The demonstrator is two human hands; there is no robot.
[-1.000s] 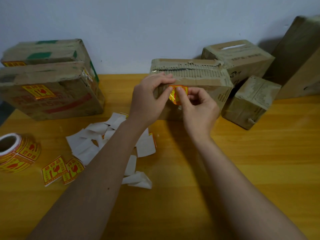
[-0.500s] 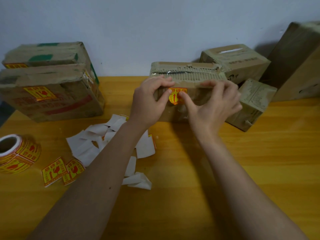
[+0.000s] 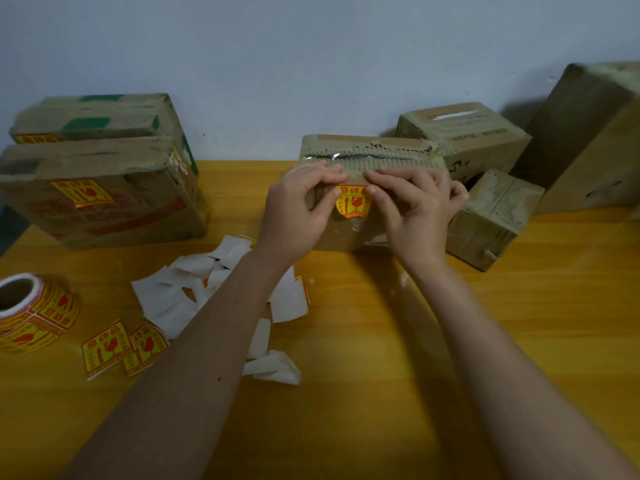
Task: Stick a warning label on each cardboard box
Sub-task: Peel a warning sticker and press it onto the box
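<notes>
A yellow-and-red warning label (image 3: 351, 201) is pressed against the near face of a worn cardboard box (image 3: 377, 157) at the middle of a yellow wooden table (image 3: 450, 341). The box is gripped by both hands: the left hand (image 3: 296, 216) is curled over its top edge with the thumb laid on the label's left side, and the right hand (image 3: 414, 209) is curled over the edge with the thumb set at the label's upper right corner. The box's torn top flap is closed, so whatever it holds cannot be seen.

Two larger boxes are seen at the left, one behind the other. The front left box (image 3: 104, 195) already carries a label on its near face, and the rear left box (image 3: 100, 116) shows part of one at its left corner. At the right, a box with a slotted top (image 3: 464, 133), a small box (image 3: 493, 216) tilted just beside the held one, and a tall box (image 3: 588, 140) leaning by the wall are seen with no label on the faces in view. All are shut.

A roll of labels (image 3: 34, 310) is seen at the table's left edge, with two loose labels (image 3: 121, 348) near it. A heap of white backing papers (image 3: 194, 289) is spread beneath the left forearm.
</notes>
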